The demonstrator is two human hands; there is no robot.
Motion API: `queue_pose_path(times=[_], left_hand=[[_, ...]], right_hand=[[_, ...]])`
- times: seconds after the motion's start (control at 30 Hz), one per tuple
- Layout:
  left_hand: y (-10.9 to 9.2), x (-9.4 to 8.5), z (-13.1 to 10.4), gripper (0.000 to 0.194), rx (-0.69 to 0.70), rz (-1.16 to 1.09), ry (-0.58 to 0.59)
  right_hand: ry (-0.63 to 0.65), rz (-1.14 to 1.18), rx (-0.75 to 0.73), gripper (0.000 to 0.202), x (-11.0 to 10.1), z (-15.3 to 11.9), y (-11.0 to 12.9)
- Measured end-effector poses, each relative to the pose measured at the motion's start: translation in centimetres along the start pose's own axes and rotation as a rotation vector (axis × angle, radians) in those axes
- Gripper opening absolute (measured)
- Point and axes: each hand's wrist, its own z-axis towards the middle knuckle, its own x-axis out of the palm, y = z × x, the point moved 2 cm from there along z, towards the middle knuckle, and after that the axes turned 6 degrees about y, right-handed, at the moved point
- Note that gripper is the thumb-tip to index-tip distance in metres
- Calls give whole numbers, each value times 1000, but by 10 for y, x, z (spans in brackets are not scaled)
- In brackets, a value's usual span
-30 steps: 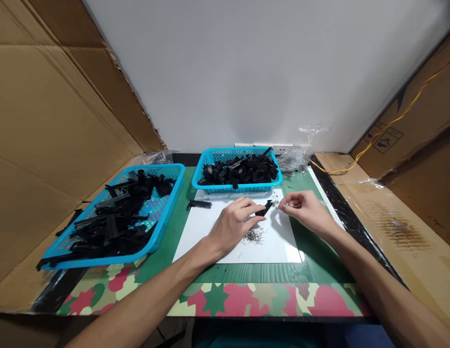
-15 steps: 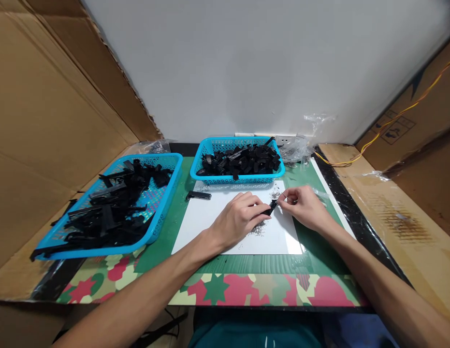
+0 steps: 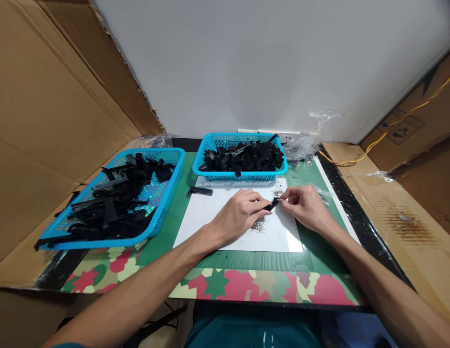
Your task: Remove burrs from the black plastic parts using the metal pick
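Over a white sheet (image 3: 210,232), my left hand (image 3: 242,212) pinches a small black plastic part (image 3: 273,205) between thumb and fingers. My right hand (image 3: 302,205) is at the part's right end, thumb and index finger pressed together; what they hold, if anything, is too small to name. Small metal wire pieces (image 3: 259,225) lie in a pile below the part, and a smaller pile (image 3: 278,192) lies behind it. Another black part (image 3: 200,191) rests at the sheet's back left corner.
A blue basket (image 3: 242,177) of black parts stands behind the sheet. A larger blue basket (image 3: 163,203) with long black parts is at the left. Clear plastic bags (image 3: 300,148) lie at the back right. Cardboard (image 3: 399,193) flanks the table.
The view has shifted slightly. The black part is tilted a little flatter between my hands, and my right fingertips stay at its end.
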Motion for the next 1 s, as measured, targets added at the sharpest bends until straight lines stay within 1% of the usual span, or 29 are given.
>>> queue_pose_path(times=[0.1, 0.17, 0.27, 0.37, 0.47, 0.53, 0.6, 0.67, 0.73, 0.87, 1.0], left_hand=[[0, 0, 0, 21, -5, -2, 6], [0, 0, 0, 21, -10, 1, 7], [1, 0, 0, 21, -19, 2, 6], [2, 1, -1, 20, -20, -7, 0], [3, 2, -1, 17, -15, -2, 1], [3, 1, -1, 16, -14, -1, 6], [3, 1, 0, 15, -20, -9, 13], [3, 0, 0, 15, -32, -15, 20], [2, 0, 0, 16, -39, -13, 19], [2, 1, -1, 17, -27, -8, 10], [1, 0, 0, 17, -31, -39, 9]], right_hand=[[43, -22, -13, 21, -3, 1, 0], [30, -44, 11, 23, -7, 1, 0], [-99, -48, 36, 29, -16, 0, 0], [-220, -48, -53, 36, -25, 0, 0], [-294, -72, -149, 34, -28, 0, -2], [-299, -18, -151, 30, -26, -1, -4], [-277, 140, -103, 27, -21, -1, -6], [-271, 324, -41, 31, -15, -2, -7], [-282, 439, -3, 37, -8, -2, -6], [-285, 461, 15, 43, 1, -2, -5], [-269, 401, -3, 40, 3, -2, -7]])
